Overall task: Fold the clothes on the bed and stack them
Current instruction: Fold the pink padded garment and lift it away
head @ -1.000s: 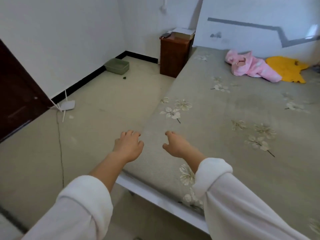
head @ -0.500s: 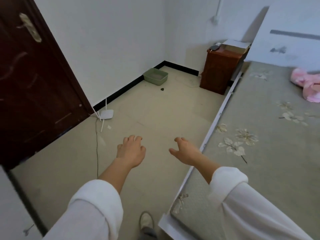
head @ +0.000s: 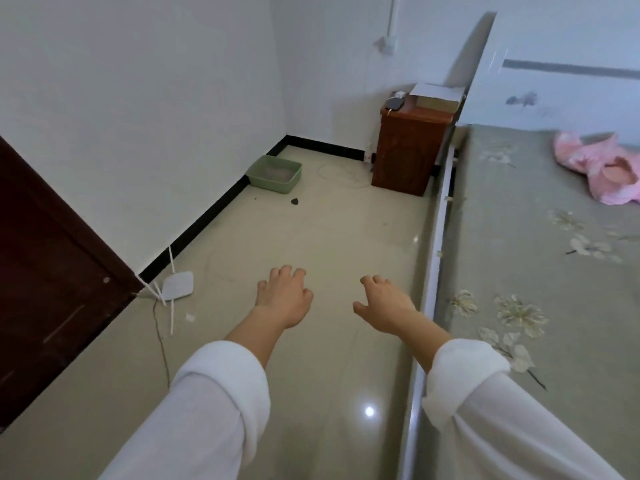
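**A:** Head camera, from the left: what shows?
**B:** A dark door [head: 52, 289], a white router [head: 178, 285] on the floor [head: 329, 237], then the left hand [head: 284, 299] and right hand [head: 388, 306] out over the floor, fingers [head: 285, 271] loosely curled, holding nothing.
**A:** And the clothes?
**B:** A pink garment [head: 602, 171] lies crumpled on the bed [head: 519, 220] at far right, near the headboard [head: 571, 91], well apart from both hands.

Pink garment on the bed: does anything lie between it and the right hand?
Nothing visible. The right hand is over the floor beside the bed; only bare bedspread separates it from the pink garment.
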Demonstrator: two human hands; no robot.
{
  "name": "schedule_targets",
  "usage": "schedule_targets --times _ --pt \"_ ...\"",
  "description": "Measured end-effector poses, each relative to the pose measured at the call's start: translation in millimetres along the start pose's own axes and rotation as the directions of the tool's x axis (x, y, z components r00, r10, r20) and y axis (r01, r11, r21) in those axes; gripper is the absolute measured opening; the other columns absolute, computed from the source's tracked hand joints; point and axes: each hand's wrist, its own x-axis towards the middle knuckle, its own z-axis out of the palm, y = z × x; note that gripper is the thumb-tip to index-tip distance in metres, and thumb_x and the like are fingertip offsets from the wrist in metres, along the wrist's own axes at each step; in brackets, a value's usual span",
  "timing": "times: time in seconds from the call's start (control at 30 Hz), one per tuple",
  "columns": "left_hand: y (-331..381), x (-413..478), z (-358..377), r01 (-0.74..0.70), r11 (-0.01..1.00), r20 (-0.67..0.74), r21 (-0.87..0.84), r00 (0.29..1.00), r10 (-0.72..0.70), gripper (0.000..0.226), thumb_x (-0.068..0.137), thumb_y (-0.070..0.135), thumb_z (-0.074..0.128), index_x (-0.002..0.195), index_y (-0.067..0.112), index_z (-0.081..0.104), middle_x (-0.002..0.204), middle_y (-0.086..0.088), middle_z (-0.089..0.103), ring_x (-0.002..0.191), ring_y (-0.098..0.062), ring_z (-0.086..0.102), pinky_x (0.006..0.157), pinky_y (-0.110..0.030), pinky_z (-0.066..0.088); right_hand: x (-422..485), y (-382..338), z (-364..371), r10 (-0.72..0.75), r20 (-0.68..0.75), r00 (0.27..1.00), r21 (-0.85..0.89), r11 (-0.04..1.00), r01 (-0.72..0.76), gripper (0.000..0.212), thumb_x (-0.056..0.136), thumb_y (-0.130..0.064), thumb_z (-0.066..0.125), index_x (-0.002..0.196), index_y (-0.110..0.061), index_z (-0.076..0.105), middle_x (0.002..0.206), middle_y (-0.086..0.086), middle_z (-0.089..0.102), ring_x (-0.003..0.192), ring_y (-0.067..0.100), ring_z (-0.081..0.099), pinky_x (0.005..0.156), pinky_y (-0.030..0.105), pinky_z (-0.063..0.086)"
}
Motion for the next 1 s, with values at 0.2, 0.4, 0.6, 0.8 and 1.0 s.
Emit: schedule_targets --times 0.2,0.4,0.6,0.8,1.0 --pt "0 127 -30 -0.180 0.983 -0.027 -0.031 0.984 0.179 0.047 0.097 0.034 0.035 0.142 0.020 0.035 0.147 -0.006 0.034 0.133 -0.025 0.029 0.103 -0.042 0.031 98 12 -34 0.170 -0.056 0.984 0.074 0.983 -0.165 0.054 0.094 -0.039 0.049 0.137 -0.010 0.037 0.138 0.011 0.045 0.124 0.030 0.045 0.098 0.042 0.041" --pt "17 264 -76 -0.369 0.929 -0.045 -0.037 0.929 0.368 0.046 0.097 0.035 0.034 0.141 0.021 0.037 0.145 -0.004 0.037 0.130 -0.024 0.032 0.101 -0.042 0.033 185 37 -89 0.348 -0.119 0.930 0.115 0.935 -0.335 0.046 0.094 -0.037 0.048 0.131 -0.011 0.041 0.133 0.011 0.048 0.119 0.029 0.048 0.094 0.041 0.044" --pt "74 384 -95 -0.453 0.891 0.056 -0.011 0.890 0.453 0.046 0.096 0.033 0.034 0.140 0.020 0.037 0.143 -0.006 0.039 0.129 -0.026 0.033 0.099 -0.044 0.034 236 103 -137 0.532 -0.144 0.835 0.177 0.844 -0.507 0.046 0.094 -0.036 0.049 0.131 -0.011 0.041 0.131 0.010 0.048 0.118 0.028 0.048 0.096 0.043 0.045" --pt "182 494 -90 -0.626 0.779 0.045 -0.035 0.778 0.627 0.042 0.097 0.033 0.035 0.136 0.020 0.041 0.138 -0.005 0.043 0.124 -0.024 0.038 0.094 -0.040 0.035 289 205 -179 0.664 -0.182 0.725 0.256 0.744 -0.618 0.048 0.094 -0.034 0.050 0.134 -0.009 0.040 0.134 0.012 0.047 0.122 0.030 0.047 0.099 0.041 0.044" --pt "317 599 -94 -0.715 0.695 0.098 -0.074 0.689 0.718 0.046 0.098 0.033 0.035 0.142 0.019 0.035 0.145 -0.006 0.036 0.131 -0.026 0.031 0.103 -0.045 0.034 355 320 -225 0.736 -0.146 0.661 0.286 0.671 -0.684 0.051 0.095 -0.038 0.049 0.137 -0.010 0.038 0.136 0.013 0.047 0.122 0.031 0.047 0.098 0.040 0.042"
